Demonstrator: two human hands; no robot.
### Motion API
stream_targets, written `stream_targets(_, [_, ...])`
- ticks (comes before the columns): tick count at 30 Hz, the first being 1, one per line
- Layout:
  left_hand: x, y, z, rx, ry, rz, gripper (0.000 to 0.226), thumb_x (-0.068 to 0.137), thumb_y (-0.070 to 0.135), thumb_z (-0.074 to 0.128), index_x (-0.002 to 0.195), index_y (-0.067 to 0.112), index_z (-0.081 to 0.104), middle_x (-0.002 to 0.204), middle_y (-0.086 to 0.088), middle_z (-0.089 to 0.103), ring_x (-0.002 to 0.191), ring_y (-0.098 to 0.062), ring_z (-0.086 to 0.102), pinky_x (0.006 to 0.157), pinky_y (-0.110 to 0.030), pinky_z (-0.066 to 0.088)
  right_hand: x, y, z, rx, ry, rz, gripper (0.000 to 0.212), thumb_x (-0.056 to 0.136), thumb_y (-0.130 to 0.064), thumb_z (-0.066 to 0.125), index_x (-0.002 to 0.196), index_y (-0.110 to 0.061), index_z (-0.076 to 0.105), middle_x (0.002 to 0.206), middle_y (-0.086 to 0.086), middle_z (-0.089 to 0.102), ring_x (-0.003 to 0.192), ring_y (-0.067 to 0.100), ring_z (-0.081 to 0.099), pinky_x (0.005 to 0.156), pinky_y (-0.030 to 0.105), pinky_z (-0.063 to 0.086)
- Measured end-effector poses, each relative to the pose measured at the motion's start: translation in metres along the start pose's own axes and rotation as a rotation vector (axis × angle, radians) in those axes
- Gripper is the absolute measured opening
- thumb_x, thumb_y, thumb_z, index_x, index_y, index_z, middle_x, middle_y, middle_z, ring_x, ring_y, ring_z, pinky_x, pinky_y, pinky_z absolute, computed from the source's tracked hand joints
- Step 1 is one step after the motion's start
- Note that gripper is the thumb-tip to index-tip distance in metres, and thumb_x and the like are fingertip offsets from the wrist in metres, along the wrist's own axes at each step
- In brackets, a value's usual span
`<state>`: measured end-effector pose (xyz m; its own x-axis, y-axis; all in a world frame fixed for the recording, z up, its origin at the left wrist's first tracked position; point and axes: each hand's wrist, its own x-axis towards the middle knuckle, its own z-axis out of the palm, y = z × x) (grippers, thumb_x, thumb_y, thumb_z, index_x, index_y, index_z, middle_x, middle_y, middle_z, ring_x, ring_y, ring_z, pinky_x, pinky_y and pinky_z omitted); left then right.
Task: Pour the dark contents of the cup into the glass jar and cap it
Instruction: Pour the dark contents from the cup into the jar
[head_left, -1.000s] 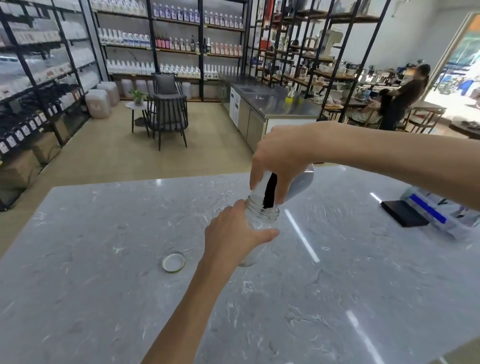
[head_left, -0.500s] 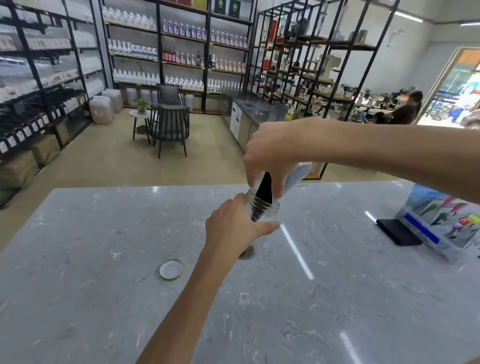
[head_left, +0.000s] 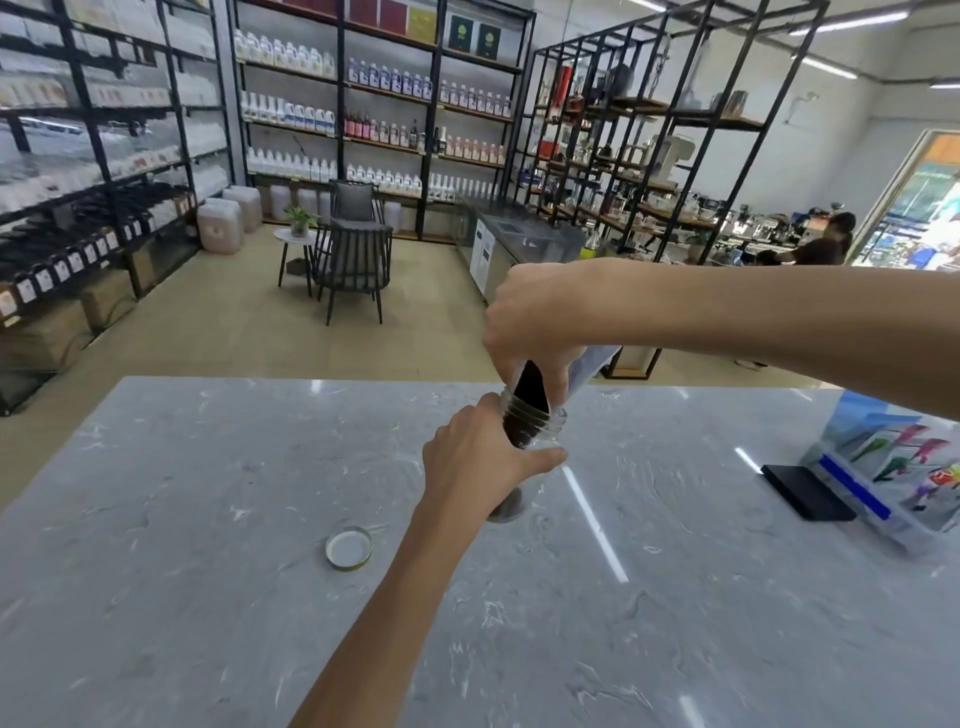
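My left hand (head_left: 475, 462) is wrapped around a clear glass jar (head_left: 540, 428) that stands on the grey marble table (head_left: 208, 597). Directly above the jar, my right hand (head_left: 535, 317) holds a pale cup (head_left: 592, 366) tipped steeply over the jar's threaded mouth. Dark contents (head_left: 530, 395) run from the cup's lip down into the jar's neck. Some dark matter shows at the jar's bottom. The jar's round lid (head_left: 348, 547) lies upturned on the table, to the left of my left forearm.
A black flat device (head_left: 808, 499) and a clear plastic box with colourful packets (head_left: 893, 478) sit at the table's right side. Beyond the table are shelves of bottles, a chair (head_left: 353, 270) and a counter. A person (head_left: 826, 244) sits far right.
The dark stream now reaches deeper into the jar's neck and the cup is tipped a little more. The camera view has lifted, so hands and jar sit lower in the frame.
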<state>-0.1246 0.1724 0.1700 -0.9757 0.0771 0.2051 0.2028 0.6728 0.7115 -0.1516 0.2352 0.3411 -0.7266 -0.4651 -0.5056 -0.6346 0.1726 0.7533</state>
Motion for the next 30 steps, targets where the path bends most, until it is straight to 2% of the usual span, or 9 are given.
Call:
stream_targets(4, [0.003, -0.001, 0.000, -0.003, 0.000, -0.006, 0.062, 0.068, 0.071, 0.074, 0.108, 0.027, 0.058, 0.094, 0.007, 0.068, 0.081, -0.019, 0.057, 0.068, -0.034, 0.040, 0.007, 0.000, -0.002, -0.011, -0.022, 0.019, 0.059, 0.074, -0.064, 0.074, 0.127, -0.042, 0.062, 0.065, -0.020, 0.041, 0.057, 0.005, 0.037, 0.048, 0.024, 0.023])
stream_targets(7, [0.004, -0.003, 0.001, -0.003, 0.000, -0.012, 0.061, 0.068, 0.070, 0.075, 0.107, 0.026, 0.058, 0.092, 0.008, 0.067, 0.081, -0.019, 0.057, 0.067, -0.033, 0.039, 0.010, -0.002, -0.004, -0.029, -0.030, 0.013, 0.061, 0.074, -0.065, 0.074, 0.129, -0.041, 0.061, 0.073, -0.018, 0.048, 0.071, 0.014, 0.049, 0.048, 0.025, 0.023])
stream_targets(10, [0.006, -0.005, 0.001, -0.005, -0.002, -0.017, 0.061, 0.068, 0.071, 0.074, 0.106, 0.026, 0.058, 0.092, 0.007, 0.068, 0.082, -0.020, 0.058, 0.067, -0.034, 0.041, 0.014, -0.004, -0.007, -0.045, -0.035, 0.000, 0.062, 0.074, -0.064, 0.074, 0.129, -0.040, 0.061, 0.084, -0.015, 0.051, 0.081, 0.017, 0.051, 0.053, 0.026, 0.027])
stream_targets(14, [0.006, -0.008, -0.001, -0.015, -0.004, -0.016, 0.063, 0.069, 0.071, 0.075, 0.108, 0.025, 0.058, 0.097, 0.005, 0.070, 0.089, -0.023, 0.064, 0.072, -0.037, 0.048, 0.020, -0.005, -0.011, -0.075, -0.035, 0.004, 0.063, 0.072, -0.066, 0.074, 0.128, -0.040, 0.062, 0.072, -0.017, 0.047, 0.077, 0.017, 0.049, 0.050, 0.025, 0.024])
stream_targets(16, [0.005, -0.010, -0.004, -0.010, 0.001, -0.022, 0.064, 0.069, 0.071, 0.075, 0.109, 0.024, 0.059, 0.099, 0.004, 0.070, 0.093, -0.025, 0.066, 0.075, -0.038, 0.050, 0.022, -0.005, -0.012, -0.074, -0.024, -0.004, 0.065, 0.072, -0.068, 0.073, 0.129, -0.041, 0.060, 0.075, -0.016, 0.049, 0.078, 0.017, 0.050, 0.052, 0.026, 0.025])
stream_targets(21, [-0.001, -0.014, -0.009, 0.022, 0.020, -0.020, 0.064, 0.066, 0.073, 0.074, 0.105, 0.025, 0.058, 0.096, 0.004, 0.069, 0.091, -0.026, 0.065, 0.069, -0.036, 0.041, 0.019, -0.001, -0.011, -0.035, 0.011, -0.002, 0.067, 0.069, -0.071, 0.073, 0.129, -0.045, 0.059, 0.072, -0.020, 0.048, 0.069, 0.012, 0.047, 0.049, 0.025, 0.022])
stream_targets(24, [0.002, -0.009, -0.012, 0.021, 0.013, -0.016, 0.064, 0.069, 0.070, 0.076, 0.108, 0.024, 0.058, 0.097, 0.003, 0.070, 0.092, -0.026, 0.065, 0.070, -0.035, 0.040, 0.015, 0.002, -0.011, 0.013, -0.004, 0.013, 0.069, 0.069, -0.070, 0.074, 0.131, -0.043, 0.058, 0.078, -0.019, 0.050, 0.078, 0.015, 0.049, 0.055, 0.025, 0.026])
stream_targets(27, [0.002, -0.005, -0.008, 0.022, 0.011, -0.017, 0.065, 0.070, 0.068, 0.076, 0.112, 0.022, 0.058, 0.102, 0.001, 0.069, 0.096, -0.027, 0.065, 0.072, -0.035, 0.039, 0.014, 0.000, -0.007, -0.018, -0.007, 0.006, 0.068, 0.071, -0.068, 0.073, 0.132, -0.042, 0.058, 0.073, -0.018, 0.050, 0.076, 0.015, 0.049, 0.058, 0.026, 0.029])
stream_targets(30, [0.001, -0.001, -0.004, 0.027, -0.008, -0.009, 0.067, 0.071, 0.070, 0.075, 0.113, 0.021, 0.058, 0.104, 0.000, 0.070, 0.098, -0.027, 0.066, 0.073, -0.036, 0.042, 0.008, 0.002, -0.005, 0.001, -0.025, -0.023, 0.066, 0.073, -0.067, 0.073, 0.133, -0.042, 0.057, 0.085, -0.018, 0.053, 0.081, 0.014, 0.049, 0.070, 0.027, 0.035])
